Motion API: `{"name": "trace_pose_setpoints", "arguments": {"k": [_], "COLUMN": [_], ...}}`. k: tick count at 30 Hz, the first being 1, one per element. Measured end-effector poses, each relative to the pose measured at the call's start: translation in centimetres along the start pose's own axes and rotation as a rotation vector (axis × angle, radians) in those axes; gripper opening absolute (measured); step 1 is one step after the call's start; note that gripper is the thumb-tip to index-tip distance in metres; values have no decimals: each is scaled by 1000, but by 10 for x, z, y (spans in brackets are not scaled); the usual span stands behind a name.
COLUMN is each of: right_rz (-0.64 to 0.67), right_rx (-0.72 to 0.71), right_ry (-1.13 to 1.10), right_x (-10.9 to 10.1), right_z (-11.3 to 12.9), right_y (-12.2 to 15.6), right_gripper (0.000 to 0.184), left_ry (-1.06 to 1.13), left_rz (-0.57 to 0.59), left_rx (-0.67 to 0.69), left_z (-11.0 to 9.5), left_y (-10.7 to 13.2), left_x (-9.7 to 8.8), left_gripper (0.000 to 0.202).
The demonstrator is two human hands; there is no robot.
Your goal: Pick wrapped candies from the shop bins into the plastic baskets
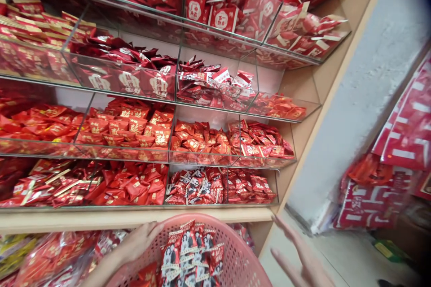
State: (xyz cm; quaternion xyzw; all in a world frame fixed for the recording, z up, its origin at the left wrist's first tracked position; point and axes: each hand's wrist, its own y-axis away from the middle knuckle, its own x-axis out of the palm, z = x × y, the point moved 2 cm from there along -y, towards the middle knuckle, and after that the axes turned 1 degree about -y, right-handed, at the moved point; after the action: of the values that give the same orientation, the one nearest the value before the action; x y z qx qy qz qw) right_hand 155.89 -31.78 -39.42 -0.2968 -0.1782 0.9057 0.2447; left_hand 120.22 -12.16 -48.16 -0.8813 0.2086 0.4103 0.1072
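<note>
A pink perforated plastic basket (240, 246) is at the bottom middle, in front of the lowest shelf board. Inside it is a pile of small red packets (191, 251) printed with black-and-white figures; a few plainer red ones show at its left. My left hand (143, 240) grips the basket's left rim, with the fingertips partly hidden at the edge. To the right of the basket, my right hand (299, 251) is open, thumb and fingers spread, holding nothing and apart from the rim. It is slightly blurred.
Ahead rises a wooden shelf (303, 143) with clear-fronted compartments of red packets (129, 125). Bagged packets (57, 255) lie beneath the lowest board. A grey wall (346, 112) and large red printed bags (367, 202) are at the right, above a tiled floor (336, 246).
</note>
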Motion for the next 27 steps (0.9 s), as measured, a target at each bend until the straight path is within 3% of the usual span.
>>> {"name": "trace_pose_setpoints", "arguments": {"k": [2,5,8,10,14,18,24,27], "right_rz": [133,125,138,217,344,372,380,367], "right_rx": [-260,-570,-729,-796,-828,-885,-960,-988], "right_ry": [184,368,583,694,781,767,807,766], "right_x": [-1,13,38,52,60,53,48,46], "right_z": [31,82,113,121,117,118,126,128], "right_y": [-51,-124,-180,-204,-227,-232,-232,-233], "right_gripper": [54,44,33,40,60,53,31,20], "left_ry": [12,40,75,87,178,324,432,506], "left_rz": [-16,-31,-39,-47,-18,65,-134,-184], "left_rx": [-18,-34,-34,-36,-48,-130,-409,-438], "left_z": [1,-1,-2,-2,0,11,40,50], "left_y": [6,12,16,18,22,35,76,92], "left_x": [-4,-8,-8,-8,-8,-5,1,5], "left_gripper": [50,50,50,51,53,60,67,63]}}
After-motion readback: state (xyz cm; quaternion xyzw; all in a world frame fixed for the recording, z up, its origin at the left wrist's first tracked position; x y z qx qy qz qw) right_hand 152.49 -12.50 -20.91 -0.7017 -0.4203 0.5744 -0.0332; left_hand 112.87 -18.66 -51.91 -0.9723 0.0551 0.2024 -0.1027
